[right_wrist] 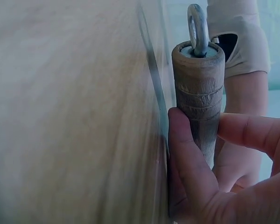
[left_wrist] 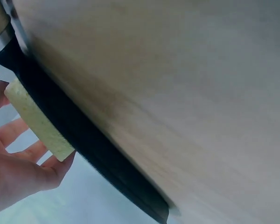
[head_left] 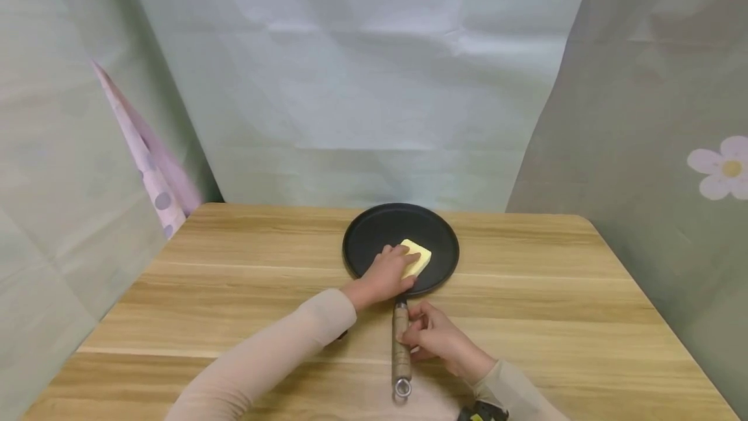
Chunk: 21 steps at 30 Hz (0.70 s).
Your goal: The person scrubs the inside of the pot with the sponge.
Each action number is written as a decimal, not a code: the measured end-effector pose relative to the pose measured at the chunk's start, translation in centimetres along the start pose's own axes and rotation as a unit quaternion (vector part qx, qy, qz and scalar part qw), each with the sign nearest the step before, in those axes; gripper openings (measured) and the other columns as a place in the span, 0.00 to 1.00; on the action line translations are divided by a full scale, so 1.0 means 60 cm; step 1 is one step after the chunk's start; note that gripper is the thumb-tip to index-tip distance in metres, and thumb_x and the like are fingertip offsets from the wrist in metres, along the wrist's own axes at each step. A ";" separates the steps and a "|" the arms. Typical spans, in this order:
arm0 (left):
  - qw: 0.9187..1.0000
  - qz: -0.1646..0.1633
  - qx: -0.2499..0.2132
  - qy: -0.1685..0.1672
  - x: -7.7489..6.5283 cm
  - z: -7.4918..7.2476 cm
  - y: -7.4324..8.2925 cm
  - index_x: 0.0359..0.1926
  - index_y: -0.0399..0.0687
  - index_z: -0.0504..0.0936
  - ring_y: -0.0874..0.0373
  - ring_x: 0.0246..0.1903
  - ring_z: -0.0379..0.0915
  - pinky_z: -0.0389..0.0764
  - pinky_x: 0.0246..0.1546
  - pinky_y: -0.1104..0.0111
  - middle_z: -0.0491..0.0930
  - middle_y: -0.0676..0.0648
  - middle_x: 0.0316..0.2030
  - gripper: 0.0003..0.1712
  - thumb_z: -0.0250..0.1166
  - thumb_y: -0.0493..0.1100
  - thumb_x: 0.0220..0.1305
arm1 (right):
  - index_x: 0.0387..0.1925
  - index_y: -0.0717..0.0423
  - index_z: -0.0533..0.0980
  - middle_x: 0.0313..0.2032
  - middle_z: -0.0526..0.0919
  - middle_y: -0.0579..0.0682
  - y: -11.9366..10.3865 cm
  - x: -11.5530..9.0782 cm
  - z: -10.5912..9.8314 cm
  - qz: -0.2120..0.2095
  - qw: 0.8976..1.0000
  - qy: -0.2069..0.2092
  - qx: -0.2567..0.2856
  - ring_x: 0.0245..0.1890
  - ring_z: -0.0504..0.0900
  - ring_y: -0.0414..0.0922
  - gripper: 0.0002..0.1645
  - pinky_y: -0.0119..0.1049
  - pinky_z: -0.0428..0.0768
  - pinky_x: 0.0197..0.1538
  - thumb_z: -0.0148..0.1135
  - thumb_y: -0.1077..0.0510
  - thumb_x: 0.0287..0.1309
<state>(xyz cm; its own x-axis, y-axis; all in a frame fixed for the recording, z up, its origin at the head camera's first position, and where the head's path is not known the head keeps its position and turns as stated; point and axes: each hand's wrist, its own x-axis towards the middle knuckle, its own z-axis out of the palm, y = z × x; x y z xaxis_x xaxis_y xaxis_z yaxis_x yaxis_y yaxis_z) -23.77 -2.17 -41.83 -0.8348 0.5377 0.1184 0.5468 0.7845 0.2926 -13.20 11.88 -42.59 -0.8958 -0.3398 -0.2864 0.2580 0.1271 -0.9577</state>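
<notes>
A round, flat black frying pan lies on the wooden table, its brown handle pointing toward me. On the cooking surface sits a pale yellow sponge. My left hand grips it from above, fingers spread along its edges. In the left wrist view, thumb and fingertips hold the sponge by opposite ends, its flat side against the pan. The right hand pinches the handle from the right. In the right wrist view the handle stands between its thumb and fingers, below a metal hanging ring.
The wood-grain table extends on both sides of the pan. Pale cloth curtains hang behind it and at the sides, with a flower print at right. A dark wrist device is on the right forearm.
</notes>
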 end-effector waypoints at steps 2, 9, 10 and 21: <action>1.000 -0.005 0.001 0.001 0.002 -0.003 0.000 0.65 0.48 0.73 0.46 0.49 0.65 0.70 0.45 0.58 0.70 0.39 0.61 0.28 0.64 0.47 0.64 | 0.49 0.70 0.62 0.31 0.73 0.53 -0.001 0.000 0.000 0.000 1.000 0.001 -0.001 0.27 0.78 0.44 0.25 0.41 0.83 0.33 0.62 0.69 0.50; 1.000 -0.008 0.010 0.026 0.002 -0.018 -0.001 0.62 0.47 0.76 0.44 0.49 0.66 0.70 0.44 0.58 0.71 0.39 0.60 0.27 0.64 0.46 0.63 | 0.49 0.70 0.62 0.31 0.74 0.53 0.000 -0.001 -0.002 -0.001 1.000 -0.004 -0.003 0.27 0.78 0.44 0.25 0.41 0.83 0.33 0.61 0.69 0.51; 0.999 -0.010 0.012 0.030 0.002 -0.020 -0.003 0.62 0.47 0.76 0.44 0.49 0.66 0.71 0.44 0.57 0.71 0.39 0.60 0.26 0.64 0.46 0.63 | 0.49 0.70 0.62 0.31 0.74 0.53 0.000 -0.001 -0.002 -0.002 1.000 -0.004 -0.003 0.27 0.78 0.44 0.25 0.41 0.83 0.33 0.62 0.69 0.51; 0.995 -0.048 0.003 0.087 -0.005 -0.042 -0.035 0.60 0.44 0.77 0.40 0.52 0.65 0.71 0.49 0.51 0.70 0.36 0.60 0.24 0.62 0.45 0.64 | 0.49 0.70 0.62 0.31 0.75 0.53 0.002 0.001 -0.002 -0.004 1.000 -0.008 0.003 0.27 0.79 0.43 0.26 0.41 0.84 0.34 0.63 0.68 0.50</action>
<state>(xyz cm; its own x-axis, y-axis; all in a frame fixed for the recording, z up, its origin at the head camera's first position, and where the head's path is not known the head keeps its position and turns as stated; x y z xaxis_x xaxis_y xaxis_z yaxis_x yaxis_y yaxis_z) -24.81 -4.77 -40.08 -0.8815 0.3991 0.2524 0.4639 0.8317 0.3051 -13.26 12.01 -42.69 -0.8924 -0.3550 -0.2787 0.2530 0.1179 -0.9603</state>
